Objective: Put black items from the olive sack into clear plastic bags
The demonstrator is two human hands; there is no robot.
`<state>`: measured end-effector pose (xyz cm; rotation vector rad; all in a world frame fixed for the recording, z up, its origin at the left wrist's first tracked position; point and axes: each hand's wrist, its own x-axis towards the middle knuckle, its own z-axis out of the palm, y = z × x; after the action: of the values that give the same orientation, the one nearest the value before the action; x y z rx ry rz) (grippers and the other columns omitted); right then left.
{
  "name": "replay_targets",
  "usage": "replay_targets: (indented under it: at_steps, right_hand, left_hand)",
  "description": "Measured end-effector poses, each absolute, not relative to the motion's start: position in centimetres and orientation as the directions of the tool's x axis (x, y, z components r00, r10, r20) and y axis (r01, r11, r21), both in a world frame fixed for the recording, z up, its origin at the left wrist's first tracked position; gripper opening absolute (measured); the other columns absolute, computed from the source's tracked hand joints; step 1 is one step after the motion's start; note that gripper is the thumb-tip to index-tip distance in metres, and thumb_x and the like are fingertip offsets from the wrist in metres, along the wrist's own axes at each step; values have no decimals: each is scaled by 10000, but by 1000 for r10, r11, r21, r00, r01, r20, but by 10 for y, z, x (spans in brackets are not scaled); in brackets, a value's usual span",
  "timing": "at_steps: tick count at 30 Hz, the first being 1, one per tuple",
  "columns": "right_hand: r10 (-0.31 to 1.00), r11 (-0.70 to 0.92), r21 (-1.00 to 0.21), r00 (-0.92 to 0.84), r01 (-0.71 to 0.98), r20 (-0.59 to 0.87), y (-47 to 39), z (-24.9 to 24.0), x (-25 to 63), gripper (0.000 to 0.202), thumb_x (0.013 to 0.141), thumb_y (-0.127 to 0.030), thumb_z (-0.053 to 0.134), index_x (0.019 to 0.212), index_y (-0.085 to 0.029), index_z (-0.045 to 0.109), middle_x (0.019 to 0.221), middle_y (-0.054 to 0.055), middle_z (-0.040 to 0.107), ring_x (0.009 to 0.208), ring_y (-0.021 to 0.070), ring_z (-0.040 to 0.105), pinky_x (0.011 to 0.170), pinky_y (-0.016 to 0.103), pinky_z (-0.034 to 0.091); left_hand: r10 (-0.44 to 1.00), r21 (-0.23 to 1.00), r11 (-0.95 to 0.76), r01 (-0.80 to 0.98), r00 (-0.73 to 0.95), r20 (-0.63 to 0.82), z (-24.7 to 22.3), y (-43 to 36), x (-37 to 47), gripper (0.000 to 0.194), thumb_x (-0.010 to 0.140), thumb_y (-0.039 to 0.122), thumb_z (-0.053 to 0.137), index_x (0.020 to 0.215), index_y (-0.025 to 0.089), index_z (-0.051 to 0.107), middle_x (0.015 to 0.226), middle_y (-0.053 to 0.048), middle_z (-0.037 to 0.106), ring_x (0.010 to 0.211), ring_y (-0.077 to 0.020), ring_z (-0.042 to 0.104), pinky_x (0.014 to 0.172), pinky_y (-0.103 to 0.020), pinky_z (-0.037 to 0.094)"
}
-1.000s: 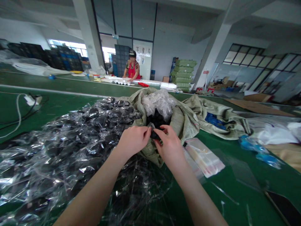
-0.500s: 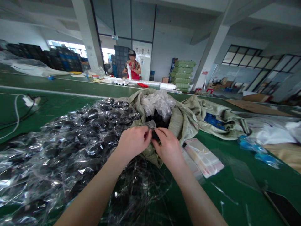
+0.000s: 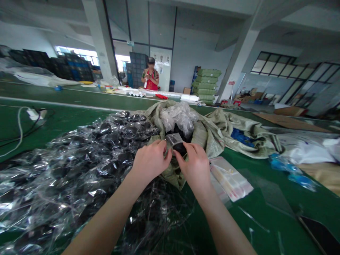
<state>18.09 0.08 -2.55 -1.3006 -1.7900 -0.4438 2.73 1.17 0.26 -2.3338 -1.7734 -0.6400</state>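
Between my hands is a black rounded piece [image 3: 179, 147], partly inside a small clear plastic bag [image 3: 174, 138]. My left hand [image 3: 152, 158] is closed, pinching the bag's edge between thumb and fingers. My right hand [image 3: 196, 163] grips the black piece from the right with thumb and fingertips. Just beyond them, an open woven sack [image 3: 200, 136] holds more black pieces, with crumpled clear plastic [image 3: 179, 115] over its mouth. To the left spreads a large heap of bagged black pieces [image 3: 106, 156]. A stack of flat clear bags [image 3: 231, 177] lies right of my right forearm.
A second woven sack [image 3: 260, 143] with blue pieces [image 3: 241, 137] lies to the right, near blue bagged items [image 3: 292, 171]. A phone [image 3: 318, 232] rests at lower right. Cables and a white plug [image 3: 34, 114] lie at left. Across the green table [image 3: 111, 102] stands a person [image 3: 151, 76].
My right hand has shifted slightly right, and the black piece and clear bag show more between my hands. Across the table, the person's hands have risen and the white strip sits lower.
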Motion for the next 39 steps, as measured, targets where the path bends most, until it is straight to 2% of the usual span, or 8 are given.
replay_targets:
  at_steps: [5,8,11,14,18,21,30,39]
  right_hand:
    - [563,331,-197,-26,923,826,0,-24,182,288,893,-370,614,1021,-114,650,893,129,677,867,262,640,780,382,525]
    - [551,318,-213,3,924,834,0,-23,182,280,889,-380,617,999,-124,650,870,120,681,832,251,646,750,370,526]
    - [542,315,-234,28,920,840,-1,-23,182,281,890,-383,610,986,-121,650,859,117,683,803,237,644,730,364,524]
    - [552,304,-255,49,918,832,-1,-23,181,295,886,-400,613,968,-120,651,843,111,681,794,235,645,722,363,522]
    - [577,303,-302,78,904,813,-2,-23,180,297,885,-420,617,948,-132,649,833,95,677,779,226,643,729,354,520]
    - [608,303,-341,95,890,788,-2,-22,180,304,873,-434,630,932,-137,652,848,96,662,801,227,632,757,361,521]
    - [525,390,-361,118,847,843,5,-26,179,258,852,-394,662,936,-150,664,1083,144,602,1061,272,584,944,449,492]
    - [594,461,-386,45,799,803,4,-22,182,184,855,-327,666,938,-163,675,989,107,682,958,244,651,880,386,533]
  left_hand:
    - [886,151,-325,934,244,395,1,11,30,313,927,332,392,855,201,666,897,-69,713,756,-209,674,631,-278,460]
    - [897,190,-275,942,181,403,-2,10,35,419,941,404,358,788,197,688,814,-86,715,737,-233,681,653,-305,479]
    - [950,287,-185,940,96,299,-7,13,40,597,933,548,301,657,188,688,695,-116,697,702,-269,684,641,-336,481]
    - [971,434,-213,875,142,191,-9,15,43,664,933,578,258,574,186,656,643,-117,684,661,-255,673,611,-324,462]
    - [964,608,-268,748,212,164,-9,15,46,524,941,412,322,586,184,632,645,-77,686,617,-193,640,592,-279,432]
    - [942,625,-330,707,206,265,-10,15,46,389,915,312,372,642,182,616,682,-52,686,631,-166,619,597,-260,411]
    - [908,687,-416,595,239,343,-13,21,41,307,891,272,389,641,185,545,619,-5,593,584,-139,527,563,-254,340]
    - [932,833,-352,426,241,271,-14,26,38,300,850,285,421,583,181,511,544,31,500,528,-118,449,514,-251,294]
